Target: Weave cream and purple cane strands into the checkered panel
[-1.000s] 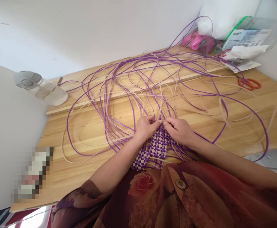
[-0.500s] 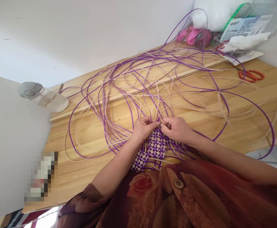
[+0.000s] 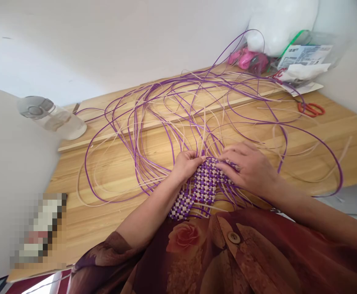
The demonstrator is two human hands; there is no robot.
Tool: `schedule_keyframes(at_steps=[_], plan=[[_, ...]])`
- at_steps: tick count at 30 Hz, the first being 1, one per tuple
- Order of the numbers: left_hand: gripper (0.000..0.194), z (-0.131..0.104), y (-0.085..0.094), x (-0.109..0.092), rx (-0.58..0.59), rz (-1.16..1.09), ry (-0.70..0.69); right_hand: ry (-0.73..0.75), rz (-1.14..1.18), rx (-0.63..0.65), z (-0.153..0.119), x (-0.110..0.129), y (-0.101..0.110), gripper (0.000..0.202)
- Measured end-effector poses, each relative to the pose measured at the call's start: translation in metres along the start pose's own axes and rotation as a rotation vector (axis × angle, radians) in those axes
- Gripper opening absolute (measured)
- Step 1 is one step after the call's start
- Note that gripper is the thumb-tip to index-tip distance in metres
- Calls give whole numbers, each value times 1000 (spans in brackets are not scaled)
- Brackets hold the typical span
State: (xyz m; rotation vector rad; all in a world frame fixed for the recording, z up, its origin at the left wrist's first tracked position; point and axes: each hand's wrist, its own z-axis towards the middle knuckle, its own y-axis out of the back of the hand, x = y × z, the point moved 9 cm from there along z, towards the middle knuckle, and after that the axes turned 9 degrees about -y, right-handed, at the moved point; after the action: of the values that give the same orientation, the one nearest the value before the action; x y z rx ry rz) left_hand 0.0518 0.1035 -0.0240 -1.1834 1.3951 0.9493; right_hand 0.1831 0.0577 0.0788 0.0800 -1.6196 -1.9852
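Note:
A purple and cream woven piece (image 3: pixel 205 185) with a chequered pattern lies at the table's near edge, close to my body. Long purple and cream strands (image 3: pixel 135 134) fan out from it across the tabletop. My left hand (image 3: pixel 186 165) pinches the upper left edge of the weaving between thumb and fingers. Over its upper right part is my right hand (image 3: pixel 248 167), fingers apart, the thumb by the weave; no strand shows held in it. The right fingers are slightly blurred and cover some of the weave.
Orange-handled scissors (image 3: pixel 311 109) lie at the right. A clear bottle with a grey lid (image 3: pixel 52 116) stands at the left back. Bags with pink bundles (image 3: pixel 247 59) and papers fill the back right corner. A raised wooden ledge (image 3: pixel 111 138) crosses the table; a pixelated object (image 3: pixel 40 228) lies front left.
My right hand has come away from the left fingertips, moved right and spread its fingers, uncovering more of the weave. My left hand keeps its pinch. The view has shifted slightly.

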Motion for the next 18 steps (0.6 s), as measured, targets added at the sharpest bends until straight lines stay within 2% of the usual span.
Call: schedule_keyframes(at_steps=[3, 6, 8, 11, 15, 18], plan=[[29, 0, 1, -1, 4, -36, -22, 84, -50, 175, -12, 17, -10, 21], [31, 1, 4, -5, -8, 23, -77, 3, -49, 219, -17, 16, -11, 17], [32, 1, 7, -10, -17, 107, -116, -70, 38, 273, -16, 15, -7, 13], [31, 1, 9, -14, -20, 190, -148, -73, 162, 358, -6, 19, 4, 16], [30, 3, 8, -9, -15, 182, -107, 87, 113, 225, 27, 19, 24, 21], [29, 4, 7, -2, -22, 130, -70, 263, -106, 213, 42, 14, 11, 23]])
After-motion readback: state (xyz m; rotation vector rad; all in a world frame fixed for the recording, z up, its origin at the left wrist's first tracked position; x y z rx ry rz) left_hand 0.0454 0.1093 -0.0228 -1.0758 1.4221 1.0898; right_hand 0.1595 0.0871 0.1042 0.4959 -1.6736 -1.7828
